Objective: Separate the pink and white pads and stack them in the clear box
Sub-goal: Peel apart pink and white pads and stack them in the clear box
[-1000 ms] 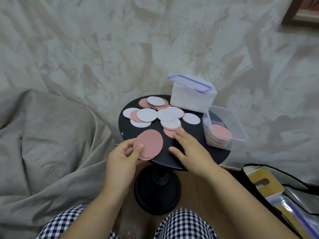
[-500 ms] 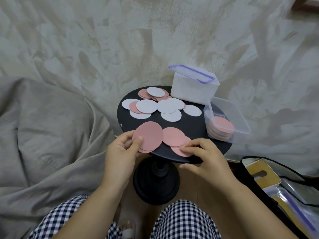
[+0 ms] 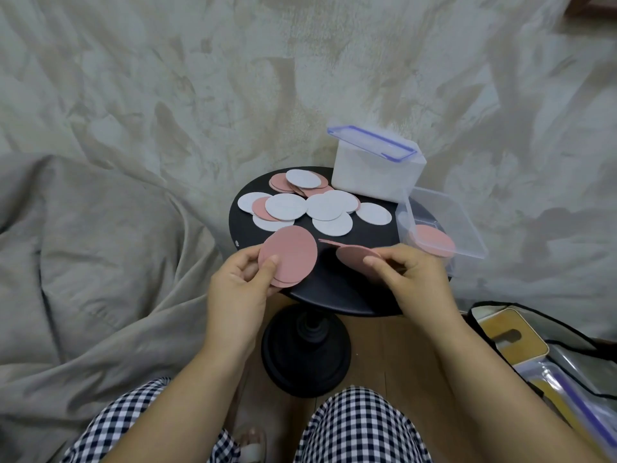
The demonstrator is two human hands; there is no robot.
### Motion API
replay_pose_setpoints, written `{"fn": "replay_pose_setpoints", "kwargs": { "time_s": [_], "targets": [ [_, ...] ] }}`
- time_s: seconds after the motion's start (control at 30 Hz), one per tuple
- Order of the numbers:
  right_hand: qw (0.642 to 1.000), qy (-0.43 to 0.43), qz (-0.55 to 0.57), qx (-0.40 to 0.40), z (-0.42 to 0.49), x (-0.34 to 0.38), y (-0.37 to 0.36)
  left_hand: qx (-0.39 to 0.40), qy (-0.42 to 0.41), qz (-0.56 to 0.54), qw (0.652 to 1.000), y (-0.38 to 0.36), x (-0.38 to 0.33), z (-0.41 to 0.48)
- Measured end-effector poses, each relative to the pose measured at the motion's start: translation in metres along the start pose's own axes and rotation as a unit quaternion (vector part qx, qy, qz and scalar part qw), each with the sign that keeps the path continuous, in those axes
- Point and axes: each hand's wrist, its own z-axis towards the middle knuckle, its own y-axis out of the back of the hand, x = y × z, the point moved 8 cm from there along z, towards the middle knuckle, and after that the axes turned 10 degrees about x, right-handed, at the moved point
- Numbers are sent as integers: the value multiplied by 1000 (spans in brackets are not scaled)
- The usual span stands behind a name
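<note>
Your left hand (image 3: 238, 289) holds a small pink stack (image 3: 290, 255) of pads, the thumb curled over its face and the fingers behind it. Your right hand (image 3: 417, 285) pinches the fanned pink pads (image 3: 354, 257) by their near edge. Just right of your right fingers the clear box (image 3: 467, 235) sits at the worktop (image 3: 334, 292) edge, with boxed pink pads (image 3: 434, 243) stacked inside. Beyond both sets of fingers lie loose pads (image 3: 320, 208), white and pink, and behind them a white box (image 3: 374, 175) with a blue-rimmed lid.

Pink pads (image 3: 288, 253) in left hand (image 3: 238, 289), more (image 3: 355, 257) in right hand (image 3: 412, 279).
</note>
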Motion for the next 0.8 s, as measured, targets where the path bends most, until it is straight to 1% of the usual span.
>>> {"fn": "replay_pose_setpoints", "kwargs": {
  "time_s": [0.07,0.23,0.33,0.43,0.57,0.63,0.7,0.8],
  "targets": [
    [999,-33,40,4,6,-3,0,3,-2,-8,1000,-4,-2,1],
    [992,-51,111,15,10,1,-6,14,-2,-23,1000,-11,-6,4],
    [984,-67,163,13,10,0,-13,65,12,-37,997,-27,-7,4],
    [982,-64,178,1,10,1,-18,128,18,-33,991,-46,-9,1],
    [977,-60,205,3,9,1,-24,179,10,9,984,-58,-10,-1],
    [979,-55,194,6,8,-1,-25,192,-5,56,980,-60,-10,0],
    [986,-37,160,5,5,1,-25,189,-31,115,975,-60,-9,1],
    [997,47,57,-33,-4,15,-22,159,-87,221,958,-60,-11,1]
  ]
}}
